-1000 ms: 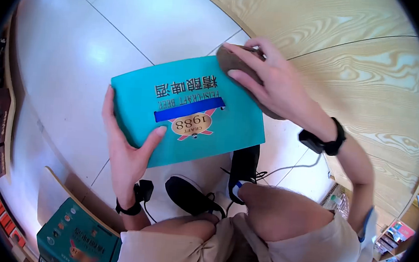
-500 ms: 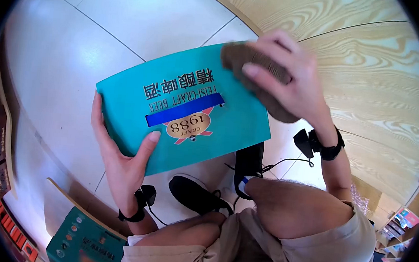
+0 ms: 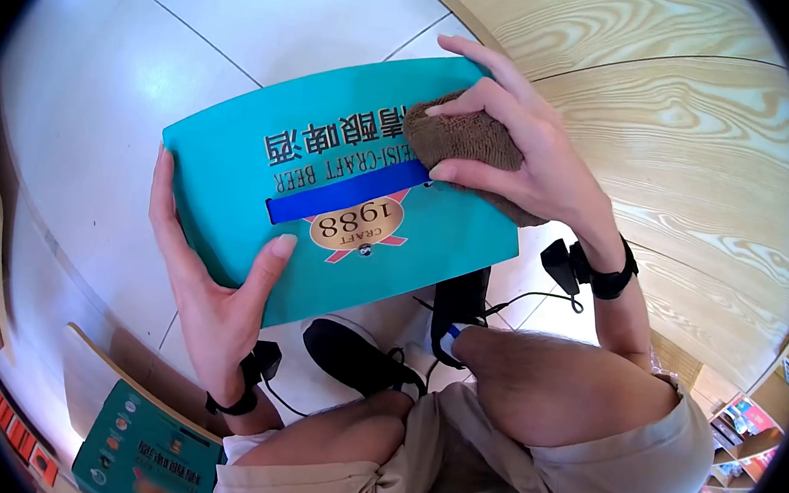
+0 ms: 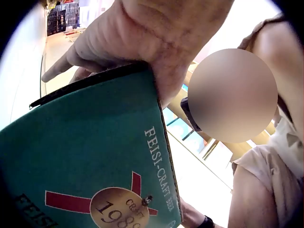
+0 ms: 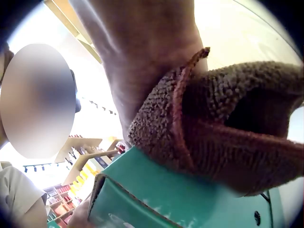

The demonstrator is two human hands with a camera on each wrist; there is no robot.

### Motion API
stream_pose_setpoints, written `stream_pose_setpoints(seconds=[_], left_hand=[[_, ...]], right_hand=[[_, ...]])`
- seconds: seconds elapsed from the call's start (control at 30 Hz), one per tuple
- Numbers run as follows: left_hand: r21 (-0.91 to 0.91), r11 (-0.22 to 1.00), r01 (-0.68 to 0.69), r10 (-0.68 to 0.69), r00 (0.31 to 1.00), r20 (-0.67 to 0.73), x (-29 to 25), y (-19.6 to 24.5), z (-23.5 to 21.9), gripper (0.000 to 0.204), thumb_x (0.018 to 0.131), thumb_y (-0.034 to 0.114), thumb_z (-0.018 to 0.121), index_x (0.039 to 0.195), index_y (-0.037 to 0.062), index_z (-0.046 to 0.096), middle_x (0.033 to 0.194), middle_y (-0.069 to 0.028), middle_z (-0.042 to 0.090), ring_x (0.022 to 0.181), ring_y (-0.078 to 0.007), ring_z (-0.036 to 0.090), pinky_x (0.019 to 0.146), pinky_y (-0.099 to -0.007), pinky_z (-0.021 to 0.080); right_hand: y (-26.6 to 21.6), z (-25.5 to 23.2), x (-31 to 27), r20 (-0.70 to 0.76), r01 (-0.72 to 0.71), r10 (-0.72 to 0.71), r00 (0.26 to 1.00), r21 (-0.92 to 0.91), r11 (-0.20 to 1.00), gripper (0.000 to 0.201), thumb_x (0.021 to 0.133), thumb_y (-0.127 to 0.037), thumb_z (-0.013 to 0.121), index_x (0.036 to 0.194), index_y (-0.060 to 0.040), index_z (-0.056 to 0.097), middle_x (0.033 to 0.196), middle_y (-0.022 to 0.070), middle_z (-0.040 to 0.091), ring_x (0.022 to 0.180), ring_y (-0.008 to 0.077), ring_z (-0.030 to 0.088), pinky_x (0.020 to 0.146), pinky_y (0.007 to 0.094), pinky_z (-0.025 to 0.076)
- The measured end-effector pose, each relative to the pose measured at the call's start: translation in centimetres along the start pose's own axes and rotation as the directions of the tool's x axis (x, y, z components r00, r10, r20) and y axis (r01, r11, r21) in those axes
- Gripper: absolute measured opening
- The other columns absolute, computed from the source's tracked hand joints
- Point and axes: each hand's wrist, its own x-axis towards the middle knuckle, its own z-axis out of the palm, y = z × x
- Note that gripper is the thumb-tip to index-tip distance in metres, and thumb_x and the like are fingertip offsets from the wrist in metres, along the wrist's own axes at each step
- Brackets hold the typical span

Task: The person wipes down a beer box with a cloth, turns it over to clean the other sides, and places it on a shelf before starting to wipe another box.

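A teal craft beer box (image 3: 236, 141) with a blue carry strap (image 3: 348, 192) is held above the floor. My left hand (image 3: 214, 297) grips its left end, thumb on the printed top and fingers along the side. In the left wrist view the box (image 4: 95, 118) hangs below the palm of that hand (image 4: 152, 33). My right hand (image 3: 550, 157) holds a folded brown cloth (image 3: 463, 136) on the top's right part, covering some of the lettering. The right wrist view shows the cloth (image 5: 228, 161) bunched against the teal box (image 5: 156, 180), its edge binding reddish brown.
Pale wood-grain furniture (image 3: 671, 148) curves along the right. Another green beer box (image 3: 147, 449) stands at lower left beside a wooden panel (image 3: 115, 382). Dark goods line the far left. The person's knees (image 3: 532, 378) and black shoes (image 3: 349, 354) are below, with cables from the wrist cameras.
My right hand has moved the cloth left and inward across the top, from the corner toward the strap's end. The box has shifted slightly left, still in my left hand.
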Motion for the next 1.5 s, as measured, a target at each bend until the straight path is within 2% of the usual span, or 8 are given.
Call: stream_pose_setpoints(seconds=[0.2,0.37,0.43,0.47,0.9,0.97,1.4,1.5], left_hand=[[-0.002,1.000,-0.005,0.005,1.000,-0.007,-0.1,0.0,0.0,0.108,0.080,0.023,0.089,0.166,0.0075,0.026,0.166,-0.0167,0.032,0.149,-0.0327,0.037,0.123,-0.0462,0.031],[-0.011,1.000,-0.006,0.006,1.000,-0.014,0.0,-0.2,-0.1,0.108,0.080,0.025,0.090,0.166,0.0074,0.026,0.167,-0.0164,0.033,0.149,-0.0324,0.037,0.123,-0.0463,0.032],[0.083,0.993,-0.086,0.088,0.996,-0.015,-0.1,-0.6,-0.1,0.099,0.087,0.029,0.085,0.167,0.0161,0.027,0.159,-0.0191,0.041,0.140,-0.0330,0.048,0.115,-0.0464,0.045],[0.083,0.993,-0.087,0.089,0.996,-0.015,-0.1,-0.7,-0.2,0.099,0.087,0.029,0.085,0.167,0.0161,0.027,0.159,-0.0191,0.041,0.140,-0.0330,0.048,0.115,-0.0464,0.045],[0.084,0.989,-0.123,0.123,0.992,0.005,0.0,-0.9,-0.4,0.099,0.088,0.024,0.084,0.167,0.0149,0.024,0.160,-0.0219,0.039,0.142,-0.0337,0.047,0.114,-0.0459,0.046],[0.091,0.988,-0.127,0.127,0.992,0.007,0.0,-1.0,-0.4,0.099,0.089,0.024,0.083,0.167,0.0150,0.024,0.159,-0.0221,0.039,0.142,-0.0337,0.047,0.114,-0.0459,0.046],[0.092,0.985,-0.149,0.149,0.989,0.005,0.1,-1.3,-0.5,0.099,0.089,0.025,0.084,0.167,0.0128,0.024,0.158,-0.0224,0.041,0.141,-0.0334,0.049,0.114,-0.0457,0.046],[0.089,0.986,-0.139,0.139,0.990,0.001,0.1,-1.1,-0.4,0.100,0.089,0.027,0.085,0.167,0.0135,0.024,0.158,-0.0228,0.041,0.140,-0.0340,0.049,0.114,-0.0463,0.047]], right_hand=[[-0.6,-0.2,0.8,0.037,-0.022,0.025,0.999,-0.068,0.997,0.048,0.086,-0.037,0.086,0.120,-0.0119,0.063,0.142,0.0155,0.053,0.133,0.0362,0.050,0.111,0.0445,0.044],[-1.0,-0.3,1.2,0.028,-0.075,0.076,0.997,-0.019,0.997,0.070,0.086,-0.040,0.085,0.143,-0.0139,0.055,0.134,0.0159,0.054,0.129,0.0357,0.053,0.110,0.0427,0.046],[-0.8,-0.1,1.1,0.030,-0.089,0.089,0.996,-0.024,0.996,0.075,0.086,-0.042,0.085,0.147,-0.0145,0.052,0.133,0.0163,0.055,0.127,0.0359,0.055,0.109,0.0426,0.047],[-0.7,0.0,1.0,0.034,-0.103,0.104,0.994,-0.026,0.994,0.080,0.085,-0.044,0.085,0.151,-0.0151,0.050,0.131,0.0167,0.055,0.124,0.0361,0.057,0.108,0.0425,0.048],[0.2,-0.1,2.1,0.008,-0.129,0.130,0.992,-0.047,0.991,0.067,0.085,-0.046,0.085,0.139,-0.0149,0.060,0.127,0.0122,0.061,0.121,0.0328,0.061,0.103,0.0412,0.051],[0.6,0.0,2.3,-0.038,-0.078,0.076,0.996,-0.046,0.996,0.063,0.084,-0.045,0.086,0.134,-0.0134,0.063,0.125,0.0113,0.064,0.120,0.0327,0.062,0.103,0.0413,0.052],[0.8,-0.2,3.3,-0.075,-0.081,0.081,0.994,0.005,0.997,0.058,0.082,-0.043,0.088,0.124,-0.0086,0.068,0.119,0.0133,0.070,0.110,0.0330,0.069,0.097,0.0419,0.055],[0.3,-0.7,3.7,-0.026,-0.156,0.157,0.987,0.014,0.988,0.056,0.084,-0.033,0.089,0.128,-0.0076,0.067,0.121,0.0103,0.073,0.112,0.0273,0.071,0.099,0.0395,0.055]])
